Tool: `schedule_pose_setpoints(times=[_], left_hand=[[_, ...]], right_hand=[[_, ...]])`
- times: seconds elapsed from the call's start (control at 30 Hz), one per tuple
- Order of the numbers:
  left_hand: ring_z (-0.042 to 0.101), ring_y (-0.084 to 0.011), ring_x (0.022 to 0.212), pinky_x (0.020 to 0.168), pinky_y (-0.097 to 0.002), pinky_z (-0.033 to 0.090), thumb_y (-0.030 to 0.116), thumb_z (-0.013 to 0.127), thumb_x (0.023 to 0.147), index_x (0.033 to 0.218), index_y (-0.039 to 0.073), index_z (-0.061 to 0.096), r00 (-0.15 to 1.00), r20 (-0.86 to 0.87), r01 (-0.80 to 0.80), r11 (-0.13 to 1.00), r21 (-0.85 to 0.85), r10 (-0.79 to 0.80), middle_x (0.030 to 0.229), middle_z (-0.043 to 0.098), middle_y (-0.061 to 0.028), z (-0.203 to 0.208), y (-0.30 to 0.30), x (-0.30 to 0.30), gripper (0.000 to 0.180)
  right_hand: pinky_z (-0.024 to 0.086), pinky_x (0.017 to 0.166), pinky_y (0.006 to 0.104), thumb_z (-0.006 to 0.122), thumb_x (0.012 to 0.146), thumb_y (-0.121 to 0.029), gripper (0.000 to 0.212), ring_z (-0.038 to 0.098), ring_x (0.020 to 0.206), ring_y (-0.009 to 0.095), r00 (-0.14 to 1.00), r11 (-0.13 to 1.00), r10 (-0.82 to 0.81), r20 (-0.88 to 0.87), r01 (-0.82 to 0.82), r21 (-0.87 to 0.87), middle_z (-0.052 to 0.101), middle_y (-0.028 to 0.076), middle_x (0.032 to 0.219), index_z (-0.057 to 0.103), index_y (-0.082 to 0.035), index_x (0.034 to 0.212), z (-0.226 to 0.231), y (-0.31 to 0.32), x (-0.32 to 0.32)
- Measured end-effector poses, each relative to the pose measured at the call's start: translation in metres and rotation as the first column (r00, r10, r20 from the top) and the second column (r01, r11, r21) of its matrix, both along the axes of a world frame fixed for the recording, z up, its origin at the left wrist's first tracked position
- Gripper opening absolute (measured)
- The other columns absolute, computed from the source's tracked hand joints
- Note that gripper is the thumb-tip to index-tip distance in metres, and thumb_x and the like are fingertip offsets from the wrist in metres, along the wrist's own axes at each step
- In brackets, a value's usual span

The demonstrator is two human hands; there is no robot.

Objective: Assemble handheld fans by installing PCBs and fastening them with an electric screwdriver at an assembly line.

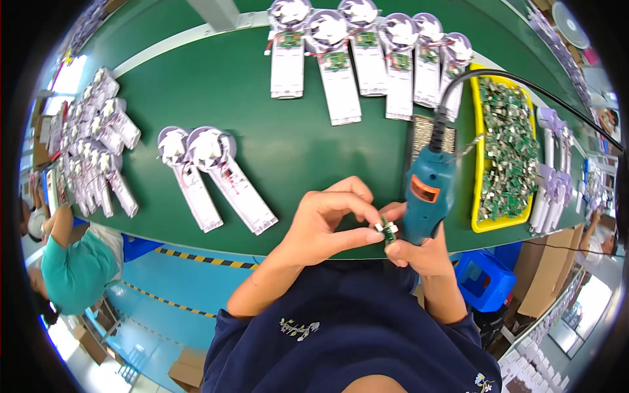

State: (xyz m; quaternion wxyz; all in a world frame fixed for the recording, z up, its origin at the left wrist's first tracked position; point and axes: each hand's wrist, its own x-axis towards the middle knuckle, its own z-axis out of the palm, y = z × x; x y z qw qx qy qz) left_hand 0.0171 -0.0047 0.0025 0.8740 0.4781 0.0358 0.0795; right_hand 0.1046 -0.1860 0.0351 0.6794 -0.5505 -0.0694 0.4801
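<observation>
Near the table's front edge, a small green circuit board (389, 233) with white connectors is held between both hands. My left hand (331, 219) pinches its left side between thumb and fingertips. On the other side, the thumb and forefinger of my right hand (422, 252) are closed on the board. A teal electric screwdriver (429, 196) with an orange switch also lies in the right hand, its black cable rising from the far end. The screwdriver's tip is hidden by the hand.
At the right stands a yellow tray (478, 170) heaped with circuit boards. White handheld fan bodies (339, 85) with boards line the far side; two more fan bodies (232, 180) lie left of centre, beside a pile (98, 150). A co-worker (78, 268) in teal sits at far left.
</observation>
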Motion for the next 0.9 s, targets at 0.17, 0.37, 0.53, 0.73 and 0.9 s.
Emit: schedule_pose_setpoints(times=[0.17,0.37,0.53,0.73,0.9], left_hand=[[0.053,-0.0151,0.084,0.077,-0.028,0.043,-0.004,0.08,0.073,0.087,0.0,0.071,0.997,-0.033,0.062,0.998,-0.019,-0.063,0.091,0.054,-0.0062,-0.001,0.003,-0.002,0.017],[0.053,-0.0149,0.085,0.076,-0.0285,0.044,-0.001,0.081,0.074,0.092,0.0,0.07,1.0,-0.019,0.014,1.0,-0.007,-0.014,0.092,0.055,-0.0053,0.0,0.0,-0.001,0.021],[0.056,-0.0193,0.078,0.069,-0.0291,0.045,-0.002,0.082,0.067,0.106,-0.001,0.066,0.865,0.218,-0.443,0.482,0.756,0.452,0.089,0.061,-0.0076,0.035,0.022,-0.043,0.042],[0.056,-0.0267,0.1,0.083,-0.0346,0.045,-0.003,0.067,0.082,0.125,0.006,0.063,0.743,0.02,-0.024,-0.004,1.0,0.669,0.112,0.056,-0.0121,0.048,0.085,-0.083,0.045],[0.058,-0.0248,0.097,0.084,-0.034,0.046,-0.004,0.065,0.084,0.121,0.005,0.065,0.766,-0.044,0.092,-0.041,0.995,0.642,0.108,0.059,-0.0112,0.049,0.085,-0.07,0.038]], right_hand=[[0.041,0.04,0.021,0.078,0.075,0.0,0.045,0.052,0.052,0.01,0.999,0.997,0.051,-0.005,-0.051,0.062,0.06,0.018,0.106,0.056,0.003,0.114,-0.009,-0.004,0.0],[0.04,0.043,0.0205,0.077,0.077,0.004,0.04,0.052,0.053,0.006,0.999,0.993,-0.004,-0.036,0.009,0.119,0.063,0.009,0.092,0.059,0.007,0.113,-0.007,0.004,0.002],[0.039,0.04,0.0216,0.073,0.078,0.0,0.044,0.048,0.045,0.01,0.999,0.99,-0.028,-0.046,0.034,0.138,0.057,0.025,0.109,0.053,0.0,0.117,-0.013,0.003,0.003],[0.042,0.042,0.0218,0.067,0.075,0.012,0.046,0.049,0.048,0.01,1.0,0.992,-0.008,-0.011,0.01,0.129,0.054,0.025,0.116,0.052,0.002,0.117,-0.008,0.008,0.01],[0.042,0.043,0.0216,0.067,0.075,0.013,0.047,0.051,0.051,0.01,1.0,0.991,0.015,0.02,-0.018,0.136,0.054,0.024,0.115,0.053,0.002,0.117,-0.007,0.009,0.009]])
